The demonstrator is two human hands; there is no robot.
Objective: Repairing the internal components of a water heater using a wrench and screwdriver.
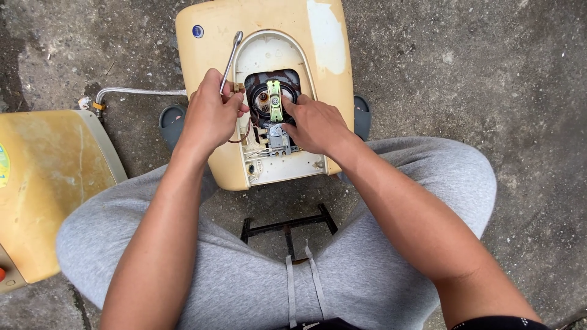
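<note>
Both hands' fingers (287, 109) seemingly touch the heater (214, 36).

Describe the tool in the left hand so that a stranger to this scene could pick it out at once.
Start at the big cream-yellow plastic appliance casing lying on the concrete between the person's knees, its oval service opening exposed. At the opening's left edge, the left hand grips a slim, shiny metal wrench that angles up past the fingers. It is the only bare steel bar there; its neighbours are wires and a green bracket.
</note>
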